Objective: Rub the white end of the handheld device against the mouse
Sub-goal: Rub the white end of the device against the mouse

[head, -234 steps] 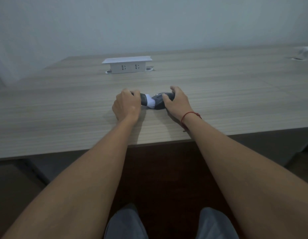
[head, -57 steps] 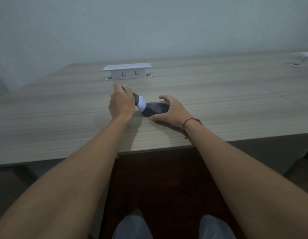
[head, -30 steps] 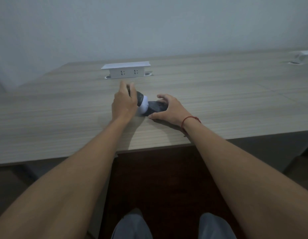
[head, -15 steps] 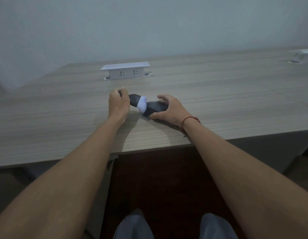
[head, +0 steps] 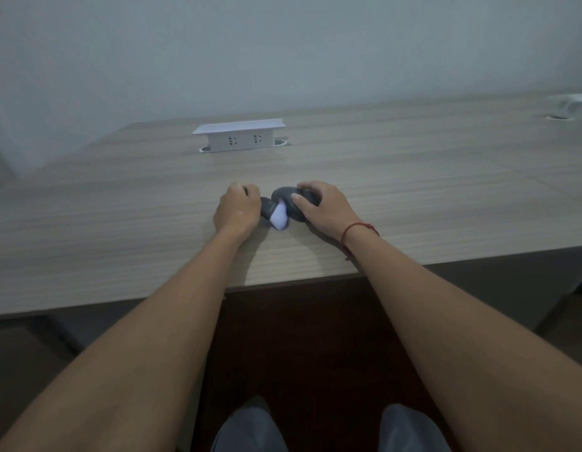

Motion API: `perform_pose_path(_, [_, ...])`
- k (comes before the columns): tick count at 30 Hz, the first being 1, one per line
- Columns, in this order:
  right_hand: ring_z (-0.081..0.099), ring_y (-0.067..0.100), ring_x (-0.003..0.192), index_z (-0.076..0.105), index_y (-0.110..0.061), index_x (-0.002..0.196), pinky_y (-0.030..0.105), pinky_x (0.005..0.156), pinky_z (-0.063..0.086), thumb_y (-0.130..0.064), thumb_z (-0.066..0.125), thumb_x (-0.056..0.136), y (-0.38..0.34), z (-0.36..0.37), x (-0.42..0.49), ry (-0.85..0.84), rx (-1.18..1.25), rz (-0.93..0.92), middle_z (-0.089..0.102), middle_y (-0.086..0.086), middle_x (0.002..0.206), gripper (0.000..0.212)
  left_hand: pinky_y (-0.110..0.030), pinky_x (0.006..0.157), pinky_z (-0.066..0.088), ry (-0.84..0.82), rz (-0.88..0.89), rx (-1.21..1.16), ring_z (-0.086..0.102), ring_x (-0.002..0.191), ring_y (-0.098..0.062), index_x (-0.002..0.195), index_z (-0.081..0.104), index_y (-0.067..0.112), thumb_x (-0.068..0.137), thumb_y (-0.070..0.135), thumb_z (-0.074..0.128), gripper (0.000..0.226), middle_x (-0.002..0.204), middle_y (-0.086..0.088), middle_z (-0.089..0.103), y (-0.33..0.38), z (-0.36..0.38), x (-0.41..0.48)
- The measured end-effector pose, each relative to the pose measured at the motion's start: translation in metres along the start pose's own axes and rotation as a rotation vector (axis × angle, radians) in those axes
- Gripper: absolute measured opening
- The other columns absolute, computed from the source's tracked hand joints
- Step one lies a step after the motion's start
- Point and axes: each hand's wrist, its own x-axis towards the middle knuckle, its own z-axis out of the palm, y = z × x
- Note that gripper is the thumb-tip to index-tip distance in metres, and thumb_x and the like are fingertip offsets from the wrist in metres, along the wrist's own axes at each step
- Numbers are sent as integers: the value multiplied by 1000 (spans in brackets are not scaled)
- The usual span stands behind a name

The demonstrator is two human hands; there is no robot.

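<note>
The dark computer mouse (head: 291, 203) sits on the wooden desk (head: 413, 197) near its front edge, roughly mid-frame, and the white end (head: 279, 218) of the handheld device (head: 272, 212) presses right against the mouse's near-left flank, at about seven o'clock on its shell. The device is a short dark-bodied thing, tilted so its white tip points down toward the desk and toward the person. The left hand (head: 237, 210) is closed in a fist around the device's dark body, knuckles up, with only the front part of the tool poking out at three o'clock from the fist. The right hand (head: 325, 205) is clamped over the mouse from the right, thumb laid along the near side, fingers curled over the far edge, pinning it to the desk. A red string bracelet (head: 356, 230) circles the right wrist. Both bare forearms reach in from the bottom of the view. At twelve o'clock from the hands, well apart, a white pop-up socket box (head: 239, 138) stands on the desk, two outlets facing the person. Far off at two o'clock, by the frame edge, another white fitting (head: 576, 102) shows, too blurred to tell. Grey-clad knees (head: 250, 429) show below the desk.
</note>
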Motion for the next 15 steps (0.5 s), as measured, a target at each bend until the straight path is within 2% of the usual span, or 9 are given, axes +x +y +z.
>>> perform_pose_path(2, [50,16,124,57,-16,128,20,96,34,-30,57,91,1,0,1,-1,-36,-16,58,2,133,40,-39,77,47,-131,72,-25,62,92,-38,84,58,5,89,38,37,39,100,-25,66,2,2,2])
perform_pose_path(3, [50,16,125,57,-16,128,21,97,34,-30,57,91,1,0,2,-3,-46,-23,58,2,133,40,-41,79,48,-148,76,-46,62,93,-39,85,60,4,86,40,37,43,100,-26,66,4,4,1])
perform_pose_path(4, [50,17,125,57,-17,129,21,98,34,-30,57,91,1,0,2,-4,-49,-26,58,2,133,40,-41,80,48,-119,46,-69,62,93,-37,90,60,2,87,40,36,45,102,-25,66,7,4,-1])
perform_pose_path(7, [50,18,124,58,-17,129,25,99,37,-32,57,91,1,1,2,-7,-50,-25,58,3,133,40,-38,79,43,129,-136,-88,59,96,-34,110,54,2,99,31,31,39,111,-19,62,15,4,-5])
perform_pose_path(10, [50,18,125,57,-17,130,23,98,35,-32,56,92,1,1,2,-9,-65,-29,57,3,134,41,-38,78,41,222,-221,-126,59,102,-36,113,51,2,101,30,28,38,113,-18,62,19,4,-8])
perform_pose_path(12, [49,18,126,57,-17,130,21,96,33,-30,55,92,1,1,3,-12,-71,-29,57,3,135,40,-41,83,45,146,-181,-171,59,102,-37,110,54,2,98,31,31,39,111,-19,63,16,6,-5])
perform_pose_path(15, [50,18,125,58,-17,128,21,96,33,-28,54,93,0,1,4,-1,-56,-20,58,3,133,37,-43,82,48,-21,-48,-212,61,99,-39,101,61,-2,90,33,36,43,103,-23,65,9,9,-1])
